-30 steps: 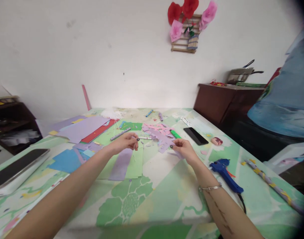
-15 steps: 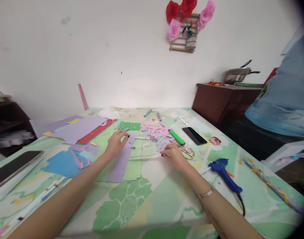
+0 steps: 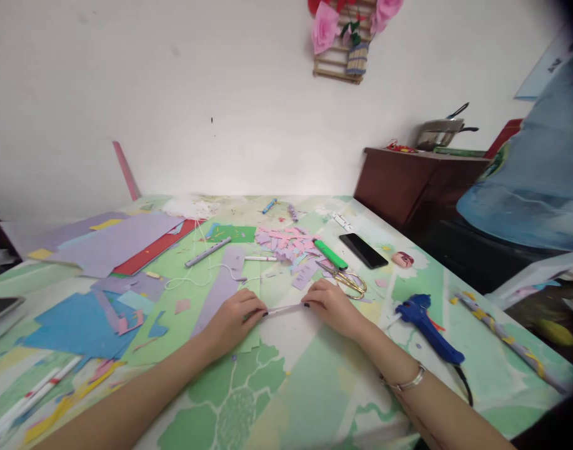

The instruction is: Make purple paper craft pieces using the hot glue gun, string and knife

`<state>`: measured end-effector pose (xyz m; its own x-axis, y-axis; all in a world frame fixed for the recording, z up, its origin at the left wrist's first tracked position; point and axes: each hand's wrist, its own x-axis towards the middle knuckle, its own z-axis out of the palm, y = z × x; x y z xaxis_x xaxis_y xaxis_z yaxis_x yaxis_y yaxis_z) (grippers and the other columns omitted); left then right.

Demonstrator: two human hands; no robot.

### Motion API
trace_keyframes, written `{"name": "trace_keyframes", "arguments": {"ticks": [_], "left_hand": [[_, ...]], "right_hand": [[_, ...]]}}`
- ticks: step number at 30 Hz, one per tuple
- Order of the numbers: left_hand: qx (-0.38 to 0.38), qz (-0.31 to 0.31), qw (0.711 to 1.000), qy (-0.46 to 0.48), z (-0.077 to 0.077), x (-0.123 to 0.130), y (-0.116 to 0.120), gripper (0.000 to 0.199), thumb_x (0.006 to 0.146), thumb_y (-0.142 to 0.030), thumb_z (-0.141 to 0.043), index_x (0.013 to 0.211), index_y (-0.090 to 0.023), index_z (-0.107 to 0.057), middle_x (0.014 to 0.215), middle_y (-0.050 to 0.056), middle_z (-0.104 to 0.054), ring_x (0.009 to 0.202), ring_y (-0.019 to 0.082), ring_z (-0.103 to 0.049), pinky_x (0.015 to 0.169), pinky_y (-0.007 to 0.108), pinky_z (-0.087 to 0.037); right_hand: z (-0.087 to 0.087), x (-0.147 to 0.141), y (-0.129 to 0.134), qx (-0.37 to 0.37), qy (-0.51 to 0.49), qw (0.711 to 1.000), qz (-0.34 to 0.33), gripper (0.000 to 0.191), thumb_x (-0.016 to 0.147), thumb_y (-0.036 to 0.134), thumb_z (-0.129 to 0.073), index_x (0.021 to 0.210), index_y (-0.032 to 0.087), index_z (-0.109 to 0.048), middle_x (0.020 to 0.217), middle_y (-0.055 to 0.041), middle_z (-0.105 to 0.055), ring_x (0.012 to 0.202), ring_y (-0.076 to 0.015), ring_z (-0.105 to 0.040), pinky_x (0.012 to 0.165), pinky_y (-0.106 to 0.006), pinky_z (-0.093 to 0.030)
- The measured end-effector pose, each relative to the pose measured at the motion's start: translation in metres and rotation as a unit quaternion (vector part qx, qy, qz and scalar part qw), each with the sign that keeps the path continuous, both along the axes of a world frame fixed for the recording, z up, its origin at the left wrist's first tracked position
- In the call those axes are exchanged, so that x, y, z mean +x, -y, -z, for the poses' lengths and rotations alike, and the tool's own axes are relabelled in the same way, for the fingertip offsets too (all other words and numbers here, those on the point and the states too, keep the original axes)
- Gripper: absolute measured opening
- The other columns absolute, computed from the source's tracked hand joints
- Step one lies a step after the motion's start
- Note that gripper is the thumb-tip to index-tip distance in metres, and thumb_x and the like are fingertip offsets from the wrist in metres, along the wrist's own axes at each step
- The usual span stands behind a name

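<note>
A thin pale strip (image 3: 285, 309) stretches between my two hands, just above the table. My left hand (image 3: 237, 317) pinches its left end, beside the lilac paper (image 3: 220, 287) and green sheets. My right hand (image 3: 330, 304) pinches the other end, just in front of the gold scissors (image 3: 352, 284). Beyond my hands lie a white string (image 3: 190, 281), a lilac rolled tube (image 3: 208, 252), a thin white stick (image 3: 261, 258) and a heap of pink and lilac paper scraps (image 3: 290, 245). A green cutter (image 3: 330, 254) touches the heap's right side.
Right of my right hand are a blue glue gun (image 3: 429, 328) with a black cord, a phone (image 3: 363, 250) and a wrapped stick (image 3: 506, 340). Blue paper (image 3: 80, 325), lilac sheets (image 3: 112, 244) and white sticks (image 3: 33, 397) lie on the left. A brown cabinet (image 3: 408, 187) stands behind.
My left hand has moved right and nearer to me, closer to my right hand, and now pinches the strip's end. The rolled tube and string are uncovered. The view has shifted slightly.
</note>
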<state>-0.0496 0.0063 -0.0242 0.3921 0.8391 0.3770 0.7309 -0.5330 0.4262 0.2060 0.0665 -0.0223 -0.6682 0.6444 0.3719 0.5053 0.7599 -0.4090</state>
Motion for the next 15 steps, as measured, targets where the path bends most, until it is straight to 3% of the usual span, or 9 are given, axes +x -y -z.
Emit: {"name": "trace_keyframes", "arguments": {"ticks": [4,7,12,15], "left_hand": [[-0.142,-0.082,0.981,0.105,-0.003,-0.009,-0.004,0.017,0.081,-0.027,-0.054,0.082,-0.019,-0.068,0.081,0.003,-0.069,0.075,0.017,-0.061,0.069,0.027,-0.046],[-0.178,-0.1,0.971,0.127,-0.005,-0.013,-0.007,0.022,0.079,-0.029,-0.051,0.088,-0.02,-0.069,0.084,0.002,-0.07,0.075,0.018,-0.062,0.068,0.027,-0.045],[-0.198,-0.117,0.964,0.136,-0.006,-0.013,-0.008,0.027,0.079,-0.031,-0.045,0.091,-0.02,-0.066,0.06,-0.001,-0.061,0.051,0.014,-0.053,0.053,0.024,-0.04],[-0.222,-0.123,0.955,0.156,-0.006,-0.012,-0.007,0.025,0.076,-0.033,-0.049,0.089,-0.019,-0.065,0.057,-0.002,-0.061,0.042,0.011,-0.046,0.045,0.022,-0.035]], "right_hand": [[-0.008,0.002,-0.006,-0.059,-0.008,0.997,0.048,0.022,0.081,0.008,-0.051,0.086,0.02,-0.069,0.082,-0.0045,-0.069,0.077,-0.0183,-0.061,0.07,-0.03,-0.044],[-0.01,0.006,-0.009,-0.096,0.011,0.991,0.091,0.023,0.079,0.008,-0.052,0.09,0.019,-0.068,0.08,-0.0044,-0.07,0.072,-0.0184,-0.062,0.067,-0.03,-0.044],[-0.009,0.009,-0.01,-0.03,-0.015,0.996,0.079,0.024,0.072,0.012,-0.064,0.095,0.02,-0.065,0.096,-0.0075,-0.064,0.094,-0.0237,-0.057,0.082,-0.038,-0.043],[-0.008,0.007,-0.008,-0.019,-0.019,0.998,0.061,0.031,0.067,0.008,-0.069,0.095,0.021,-0.064,0.098,-0.007,-0.061,0.095,-0.0236,-0.054,0.083,-0.039,-0.043]]}}
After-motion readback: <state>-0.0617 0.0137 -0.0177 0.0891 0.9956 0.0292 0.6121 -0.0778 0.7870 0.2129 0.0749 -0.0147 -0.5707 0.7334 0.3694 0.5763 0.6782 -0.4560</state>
